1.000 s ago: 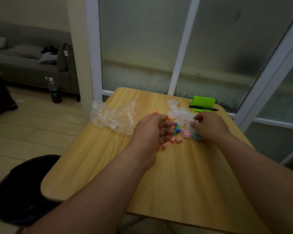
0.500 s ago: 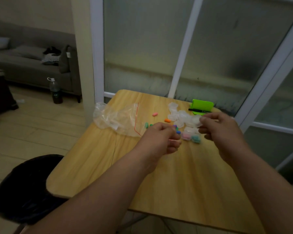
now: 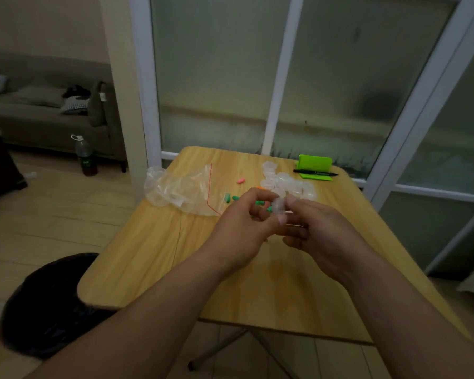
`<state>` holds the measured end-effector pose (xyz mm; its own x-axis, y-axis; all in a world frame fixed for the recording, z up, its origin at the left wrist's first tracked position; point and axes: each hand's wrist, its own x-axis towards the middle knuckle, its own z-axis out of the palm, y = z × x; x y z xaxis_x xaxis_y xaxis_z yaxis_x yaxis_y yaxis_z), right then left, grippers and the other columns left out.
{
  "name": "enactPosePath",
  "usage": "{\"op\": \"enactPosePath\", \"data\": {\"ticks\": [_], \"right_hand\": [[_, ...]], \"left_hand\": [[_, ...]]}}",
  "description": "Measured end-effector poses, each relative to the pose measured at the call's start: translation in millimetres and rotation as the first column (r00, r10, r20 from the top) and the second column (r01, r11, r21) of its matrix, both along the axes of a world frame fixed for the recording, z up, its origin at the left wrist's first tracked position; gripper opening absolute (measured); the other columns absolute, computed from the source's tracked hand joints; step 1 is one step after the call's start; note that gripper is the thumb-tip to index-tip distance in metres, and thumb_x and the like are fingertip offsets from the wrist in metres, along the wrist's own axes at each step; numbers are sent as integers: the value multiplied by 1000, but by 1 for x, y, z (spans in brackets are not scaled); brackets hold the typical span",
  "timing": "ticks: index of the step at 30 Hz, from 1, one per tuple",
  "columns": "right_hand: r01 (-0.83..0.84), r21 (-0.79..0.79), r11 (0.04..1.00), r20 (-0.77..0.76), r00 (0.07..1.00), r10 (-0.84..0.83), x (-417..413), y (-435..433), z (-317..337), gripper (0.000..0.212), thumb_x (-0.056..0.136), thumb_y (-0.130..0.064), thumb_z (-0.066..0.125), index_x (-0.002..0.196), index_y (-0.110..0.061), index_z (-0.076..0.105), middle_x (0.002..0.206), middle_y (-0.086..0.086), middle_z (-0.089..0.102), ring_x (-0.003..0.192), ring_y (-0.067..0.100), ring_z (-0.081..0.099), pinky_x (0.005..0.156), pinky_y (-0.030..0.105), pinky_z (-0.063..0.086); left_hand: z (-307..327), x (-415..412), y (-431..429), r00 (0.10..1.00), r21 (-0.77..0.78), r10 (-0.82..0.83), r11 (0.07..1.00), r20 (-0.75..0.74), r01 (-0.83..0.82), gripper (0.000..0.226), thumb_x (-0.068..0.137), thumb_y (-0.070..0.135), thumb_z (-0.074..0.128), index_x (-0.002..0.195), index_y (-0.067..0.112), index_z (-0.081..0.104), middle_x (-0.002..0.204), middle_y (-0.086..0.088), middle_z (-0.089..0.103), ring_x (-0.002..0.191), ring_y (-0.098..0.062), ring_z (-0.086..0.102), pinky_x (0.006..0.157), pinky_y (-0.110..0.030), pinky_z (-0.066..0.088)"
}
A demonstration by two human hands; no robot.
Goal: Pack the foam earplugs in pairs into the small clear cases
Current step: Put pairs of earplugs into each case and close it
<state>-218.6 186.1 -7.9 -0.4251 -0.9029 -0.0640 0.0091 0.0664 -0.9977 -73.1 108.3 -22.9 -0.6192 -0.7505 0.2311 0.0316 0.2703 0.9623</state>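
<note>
Hands meet over the table [image 3: 257, 291], just on the near side of the pile [image 3: 288, 184] of clear cases. My right hand [image 3: 320, 231] grips one case [image 3: 279, 207], thumb on top and fingers curled under it. The case is lifted off the wood and tilted. My left hand [image 3: 244, 228] has its fingers curled, and the thumb and index tips pinch the same case from its left edge. Can't tell if anything is inside the case; it's too blurred.

Green earplugs [image 3: 230, 198] lie left of the pile, two close together. More green shows through the gap in my left fingers; can't tell if that is on the wood or in my grip. Pink earplug [image 3: 240, 181] sits left of the pile, a bit farther back than the green ones and apart from them. Orange earplug [image 3: 259, 188] is just beside the pile's left edge, half hidden by my index finger.

Bag [image 3: 181, 187], clear with a red strip, lies crumpled well left of the pile. Marker [image 3: 315, 172] is right of the pile toward the back and lies across a green stand [image 3: 315, 161]. Bottle [image 3: 85, 157] stands on the floor far left of the pile, in front of a sofa [image 3: 39, 116].
</note>
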Motion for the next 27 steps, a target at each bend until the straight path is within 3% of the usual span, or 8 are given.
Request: {"op": "enactPosePath", "data": {"ticks": [4, 7, 9, 12, 16, 19, 23, 27], "right_hand": [[12, -5, 1000, -162, 987, -13, 1, 1, 3, 22, 98, -30, 72, 109, -11, 75, 98, 3, 81, 90, 16, 77, 75, 32, 55], [26, -102, 994, -361, 930, -62, -2, 4, 4, 19, 94, -23, 78, 113, -21, 75, 99, -6, 80, 93, 4, 74, 77, 21, 55], [-10, -146, 989, -505, 861, -66, -3, 6, 2, 23, 95, -22, 78, 117, -25, 73, 103, -10, 77, 97, -2, 70, 78, 12, 53], [-91, -128, 988, -660, 751, -16, -4, 8, -1, 27, 96, -27, 77, 122, -30, 72, 110, -17, 73, 104, -3, 65, 77, 12, 52], [-89, -131, 987, -543, 840, 4, -10, 9, -4, 25, 96, -24, 75, 120, -30, 73, 113, -16, 75, 109, 1, 68, 90, 27, 58], [4, -112, 994, -388, 920, -47, -13, 9, -4, 15, 98, -24, 72, 112, -28, 76, 106, -12, 77, 100, 5, 72, 89, 36, 60], [1, -70, 998, -304, 953, -22, -11, 7, -6, 11, 99, -25, 71, 105, -17, 75, 100, -1, 81, 99, 17, 76, 88, 42, 57], [-1, -70, 998, -289, 957, -19, -8, 5, -5, 13, 96, -21, 73, 102, -10, 73, 96, 0, 81, 95, 15, 77, 89, 45, 56]], "left_hand": [[-6, 4, -3, 998, -90, 0, 996, 63, 6, 35, 95, 16, 73, 127, 28, 62, 95, -15, 68, 79, -18, 69, 79, -44, 61], [-3, 3, -3, 998, 210, -56, 976, -18, 58, 34, 99, 6, 60, 130, 18, 58, 109, -19, 72, 89, -29, 75, 81, -39, 65], [1, 4, -3, 987, 458, -108, 876, -119, 151, 26, 106, 15, 51, 130, 7, 59, 107, -19, 73, 89, -32, 75, 81, -39, 64], [-1, 5, -6, 973, 493, -165, 841, -161, 224, 30, 106, 20, 57, 127, 0, 61, 103, -17, 74, 95, -31, 76, 87, -40, 62], [-1, 5, -6, 978, 489, -117, 852, -172, 188, 31, 100, 8, 66, 130, 2, 59, 117, -27, 73, 103, -35, 75, 90, -40, 63], [1, 4, -5, 981, 438, -102, 884, -162, 164, 31, 99, 6, 67, 129, 9, 63, 116, -30, 72, 101, -35, 76, 92, -41, 63], [1, 5, -2, 982, 389, -132, 904, -137, 175, 32, 98, 1, 66, 128, 12, 68, 114, -28, 73, 104, -37, 75, 90, -38, 63], [1, 7, -1, 983, 355, -144, 919, -112, 175, 30, 98, 9, 70, 128, 12, 69, 115, -29, 71, 102, -35, 76, 87, -35, 63]]}}
